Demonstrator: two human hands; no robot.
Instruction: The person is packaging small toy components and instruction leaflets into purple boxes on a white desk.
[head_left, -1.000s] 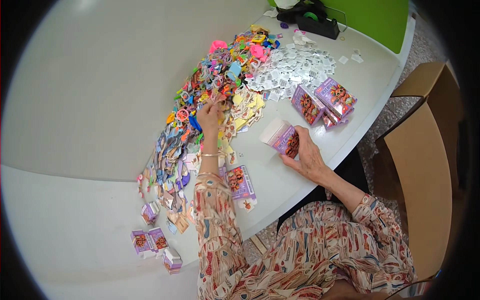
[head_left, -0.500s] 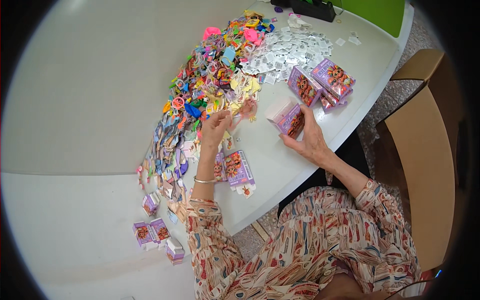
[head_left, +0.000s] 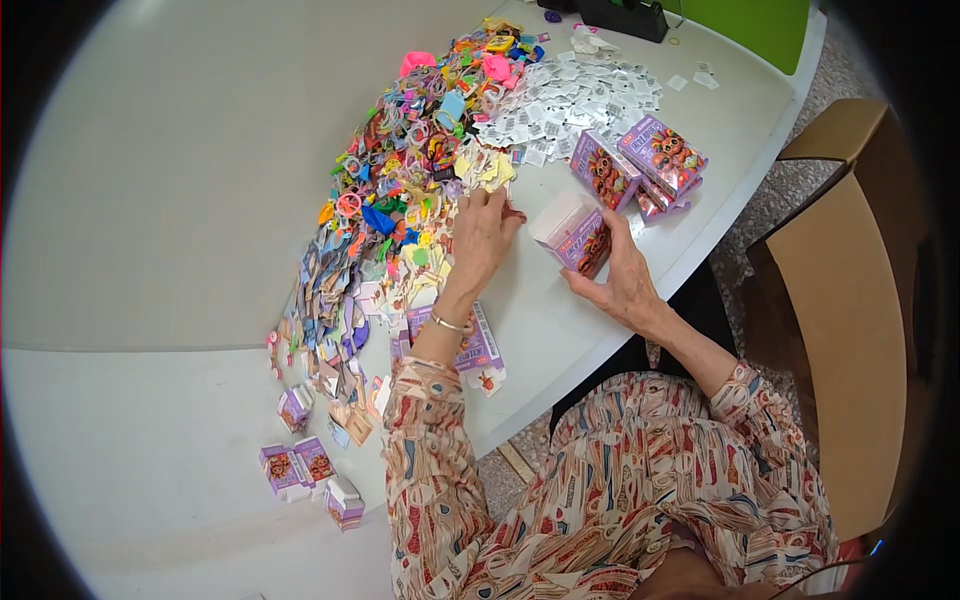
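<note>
A small purple printed carton (head_left: 583, 238), its white end flaps standing up, is gripped in my right hand (head_left: 628, 275), thumb on the near side and fingers behind. To its left, my left hand (head_left: 483, 240) reaches over the table at the edge of the heap of small colourful trinkets (head_left: 425, 130). Its fingers are bent down beside pale yellow card pieces (head_left: 487, 166). A small reddish bit shows by the fingertips; what they pinch is mostly hidden. Under my left wrist lie flat purple cartons (head_left: 482, 345), partly covered by the arm.
Several purple boxes (head_left: 665, 155) are stacked on the right, by a spread of small white packets (head_left: 570, 100). More small cartons (head_left: 297, 465) lie at lower left. A black tape dispenser (head_left: 625, 18) stands at the far edge. A brown chair (head_left: 840, 330) is beside the table.
My left hand has moved right and slightly away from me; the blurred pinkish thing at its fingers is now mostly hidden. My right hand holds the carton in nearly the same place.
</note>
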